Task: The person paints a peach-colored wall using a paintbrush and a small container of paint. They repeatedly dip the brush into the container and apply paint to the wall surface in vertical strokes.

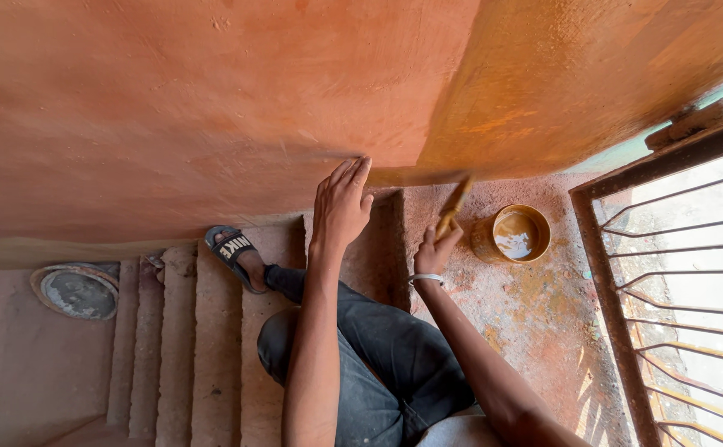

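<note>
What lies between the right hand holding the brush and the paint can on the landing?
In the head view, only bare floor, stained with paint, lies between the right hand gripping the brush and the paint can. Nothing else stands in that stretch.

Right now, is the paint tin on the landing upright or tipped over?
Upright. The paint tin stands on the landing floor, its open mouth facing up with brown liquid level inside and none spilling over the rim.

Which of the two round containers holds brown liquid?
The tin on the landing beside the right hand; the shallow pan below the steps looks grey and dry.
</note>
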